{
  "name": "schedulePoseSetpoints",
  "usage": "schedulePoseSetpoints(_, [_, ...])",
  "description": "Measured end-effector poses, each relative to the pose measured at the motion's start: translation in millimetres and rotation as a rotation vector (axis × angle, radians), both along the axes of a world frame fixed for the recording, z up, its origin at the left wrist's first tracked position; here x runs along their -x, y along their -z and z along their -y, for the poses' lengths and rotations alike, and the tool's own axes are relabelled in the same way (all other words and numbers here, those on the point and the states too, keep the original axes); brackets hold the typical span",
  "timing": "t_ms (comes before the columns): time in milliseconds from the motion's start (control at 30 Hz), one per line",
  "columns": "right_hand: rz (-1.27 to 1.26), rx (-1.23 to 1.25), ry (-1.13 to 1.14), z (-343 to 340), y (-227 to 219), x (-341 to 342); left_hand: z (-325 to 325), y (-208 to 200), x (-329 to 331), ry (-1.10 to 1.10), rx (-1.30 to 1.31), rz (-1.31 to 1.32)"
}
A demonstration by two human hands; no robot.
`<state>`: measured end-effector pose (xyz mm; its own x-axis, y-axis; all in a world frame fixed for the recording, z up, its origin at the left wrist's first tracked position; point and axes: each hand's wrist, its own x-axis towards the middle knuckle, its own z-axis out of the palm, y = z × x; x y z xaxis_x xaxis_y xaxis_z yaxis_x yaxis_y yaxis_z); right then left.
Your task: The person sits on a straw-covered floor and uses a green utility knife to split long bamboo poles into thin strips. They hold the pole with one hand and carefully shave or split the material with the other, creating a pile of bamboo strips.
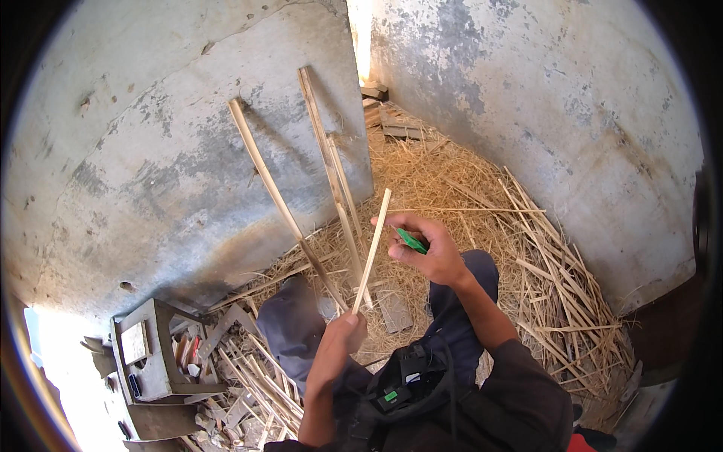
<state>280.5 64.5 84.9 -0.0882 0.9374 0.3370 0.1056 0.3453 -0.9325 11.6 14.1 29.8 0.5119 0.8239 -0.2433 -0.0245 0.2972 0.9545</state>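
Note:
My left hand (343, 339) is closed around the lower end of a slim, pale wooden strip (372, 252). The strip tilts up and away from me, its far end free. My right hand (431, 245) holds a small green object (411, 241) between thumb and fingers; its exact kind is too small to tell. The right index fingertip reaches the strip near its upper end, though whether it presses on it I cannot tell. Both hands are above my bent knees.
Longer wooden strips (271, 181) lean on the peeling wall (151, 166) at the left. Straw (422, 173) covers the floor ahead. A heap of split strips (568, 301) lies along the right wall. A grey box-like stand (154, 377) with scraps in it is at the lower left.

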Motion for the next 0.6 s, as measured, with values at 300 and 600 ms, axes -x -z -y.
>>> schedulePoseSetpoints(300, [-0.14, 0.04, -0.025, -5, 0, 7, 6, -11, -6, 0.04, -0.01, -0.041])
schedulePoseSetpoints(600, [0.2, -0.255, 0.063, 7, 11, -1, 7, -20, -6, -0.02, -0.085, -0.014])
